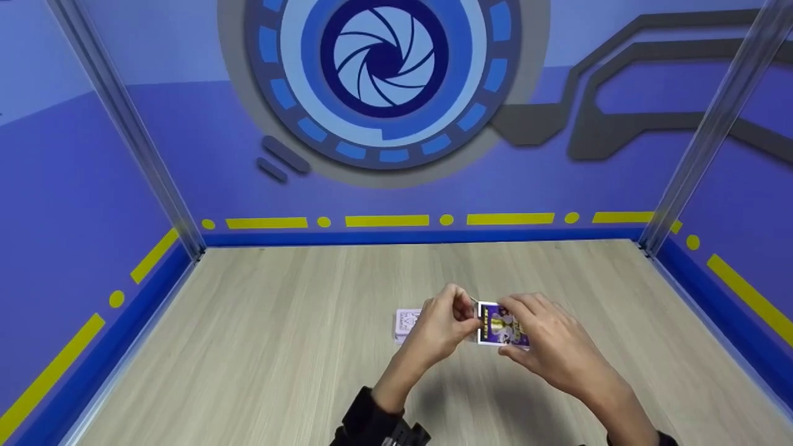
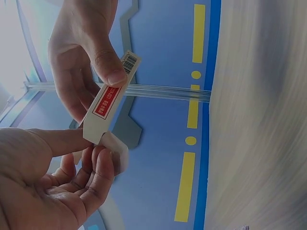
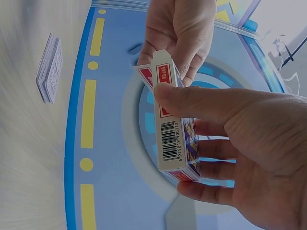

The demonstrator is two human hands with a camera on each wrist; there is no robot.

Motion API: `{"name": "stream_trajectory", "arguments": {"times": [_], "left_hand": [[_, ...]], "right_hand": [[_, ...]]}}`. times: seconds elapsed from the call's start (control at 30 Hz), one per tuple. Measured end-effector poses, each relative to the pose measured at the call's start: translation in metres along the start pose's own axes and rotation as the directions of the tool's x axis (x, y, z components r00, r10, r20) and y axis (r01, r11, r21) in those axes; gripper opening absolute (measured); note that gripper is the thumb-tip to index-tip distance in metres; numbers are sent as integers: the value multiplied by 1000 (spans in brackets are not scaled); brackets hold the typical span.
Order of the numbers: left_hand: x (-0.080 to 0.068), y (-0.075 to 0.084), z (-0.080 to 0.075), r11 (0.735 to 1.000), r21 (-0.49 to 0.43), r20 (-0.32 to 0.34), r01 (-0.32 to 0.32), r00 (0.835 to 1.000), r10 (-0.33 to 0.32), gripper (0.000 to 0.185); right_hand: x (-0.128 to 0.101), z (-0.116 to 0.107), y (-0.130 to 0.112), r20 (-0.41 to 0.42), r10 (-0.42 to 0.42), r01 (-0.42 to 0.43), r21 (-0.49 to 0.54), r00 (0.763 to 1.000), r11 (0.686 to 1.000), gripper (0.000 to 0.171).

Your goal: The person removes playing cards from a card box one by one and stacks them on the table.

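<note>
I have the small card box up off the tabletop, right of centre in the head view, its purple picture face with a white border turned upward. On its narrow white side I read a red label and a barcode. The right hand is clamped on the box, thumb along one narrow side, fingers on the other. At the end facing the left hand, an end flap stands out; that hand's thumb touches the box end and its other fingers curl beside the flap. Whether they actually pinch it I cannot tell, the fingertips being partly hidden. To the left, a stack of cards lies on the tabletop, part-covered by the left hand in my head view. A black band circles the left wrist. Beyond: a blue-purple back wall with yellow dashes and a round shutter-like emblem.
</note>
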State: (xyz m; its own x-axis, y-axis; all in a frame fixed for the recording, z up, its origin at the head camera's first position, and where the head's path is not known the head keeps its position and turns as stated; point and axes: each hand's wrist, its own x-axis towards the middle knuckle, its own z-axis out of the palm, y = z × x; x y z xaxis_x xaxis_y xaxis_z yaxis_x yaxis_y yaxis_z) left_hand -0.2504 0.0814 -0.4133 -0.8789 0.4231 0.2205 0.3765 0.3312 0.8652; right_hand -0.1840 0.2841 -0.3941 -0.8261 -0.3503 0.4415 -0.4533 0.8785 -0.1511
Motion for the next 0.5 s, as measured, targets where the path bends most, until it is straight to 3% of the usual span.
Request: {"name": "stream_trajectory", "arguments": {"times": [0.33, 0.5], "left_hand": [[1, -1, -6, 994, -109, 52, 14, 999, -8, 22], [1, -2, -8, 992, -130, 27, -2, 1000, 6, 22]], "right_hand": [[0, 2, 2, -19, -12, 11, -6, 1000, 1000, 69], [0, 2, 4, -21, 9, -9, -15, 1000, 1000, 68]]}}
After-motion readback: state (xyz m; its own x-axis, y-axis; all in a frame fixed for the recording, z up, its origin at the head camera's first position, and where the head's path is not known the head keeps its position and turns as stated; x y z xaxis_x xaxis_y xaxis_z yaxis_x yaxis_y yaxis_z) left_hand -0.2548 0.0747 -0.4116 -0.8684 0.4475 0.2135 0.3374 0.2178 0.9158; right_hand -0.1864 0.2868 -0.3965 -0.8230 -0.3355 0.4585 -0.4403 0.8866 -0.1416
